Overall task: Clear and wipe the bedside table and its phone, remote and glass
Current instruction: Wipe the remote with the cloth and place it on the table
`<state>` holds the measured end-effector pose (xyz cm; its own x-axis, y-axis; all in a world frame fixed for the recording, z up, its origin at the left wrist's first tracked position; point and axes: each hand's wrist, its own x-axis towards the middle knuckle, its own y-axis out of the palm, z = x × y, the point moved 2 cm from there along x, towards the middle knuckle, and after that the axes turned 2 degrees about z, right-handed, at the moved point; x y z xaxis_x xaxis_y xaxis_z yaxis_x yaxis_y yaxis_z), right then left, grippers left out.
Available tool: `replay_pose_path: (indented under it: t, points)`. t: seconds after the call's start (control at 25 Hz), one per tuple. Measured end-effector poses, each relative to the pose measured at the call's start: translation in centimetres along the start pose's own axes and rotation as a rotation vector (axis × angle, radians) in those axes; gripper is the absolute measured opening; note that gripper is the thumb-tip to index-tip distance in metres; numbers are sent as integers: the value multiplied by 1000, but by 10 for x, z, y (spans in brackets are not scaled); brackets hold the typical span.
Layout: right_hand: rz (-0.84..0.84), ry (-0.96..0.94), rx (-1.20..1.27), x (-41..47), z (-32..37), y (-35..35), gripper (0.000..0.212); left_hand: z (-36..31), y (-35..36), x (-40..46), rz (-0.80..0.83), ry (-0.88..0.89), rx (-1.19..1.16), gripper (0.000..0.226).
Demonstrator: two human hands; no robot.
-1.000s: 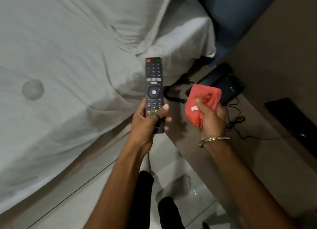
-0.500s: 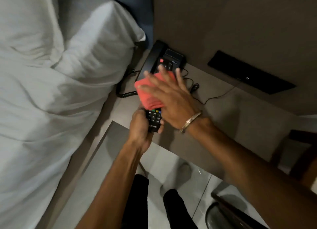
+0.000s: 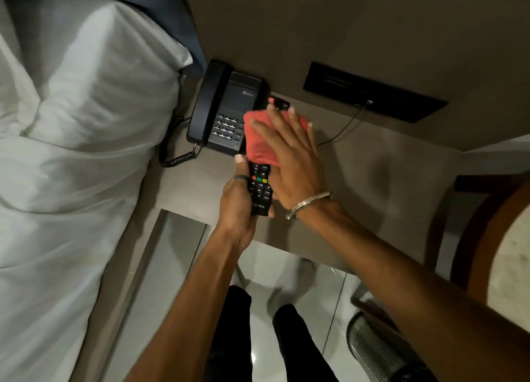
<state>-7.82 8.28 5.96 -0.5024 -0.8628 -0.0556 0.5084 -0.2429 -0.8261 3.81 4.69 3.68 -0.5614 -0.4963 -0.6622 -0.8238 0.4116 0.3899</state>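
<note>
My left hand [image 3: 239, 201] grips the lower end of a black remote [image 3: 261, 188] held over the grey-brown bedside table [image 3: 372, 186]. My right hand [image 3: 289, 155] lies flat on a red cloth [image 3: 258, 141] and presses it onto the remote's upper half, which is hidden; only the remote's far tip shows past the cloth. A black desk phone [image 3: 226, 109], handset on its cradle, stands on the table just left of the cloth, its coiled cord hanging at the left. No glass is in view.
A white pillow and bedding [image 3: 71, 129] fill the left side. A black socket panel [image 3: 372, 92] with a thin cable sits on the wall above the table. A wooden chair [image 3: 493, 252] and a mesh waste bin [image 3: 378, 350] stand at the lower right on the tiled floor.
A second ago the remote was held over the bed with the cloth bunched apart in my right hand. Both hands moved over the table and the cloth now lies pressed flat on the remote.
</note>
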Motion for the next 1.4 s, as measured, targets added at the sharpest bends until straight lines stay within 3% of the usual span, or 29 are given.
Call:
replay_pose_path:
  t: [0.12,0.24,0.36,0.48,0.6,0.72,1.04,1.4]
  points:
    - [77,129,142,-48,4,15,83,10,10,15,35,-130,-225,74]
    - [44,149,239,-89,-5,24,73,27,15,27,55,-315,-308,77]
    - [58,199,664,-118,-32,12,59,47,19,32,65,-328,-77,53]
    - [-67,479,972,-137,-76,-17,44,76,35,33,24,-197,318,33]
    - [-354,669,881,-144,-120,-50,46,114,68,34,-5,-160,502,19]
    - [-469,760,839,-143,-159,-76,37,156,114,44,68,-217,695,16]
    - [-531,973,804,-162,-217,-103,41,211,204,66,217,-115,1014,25]
    - [-635,1065,1060,-164,-222,-105,42,215,209,66,74,-111,956,39]
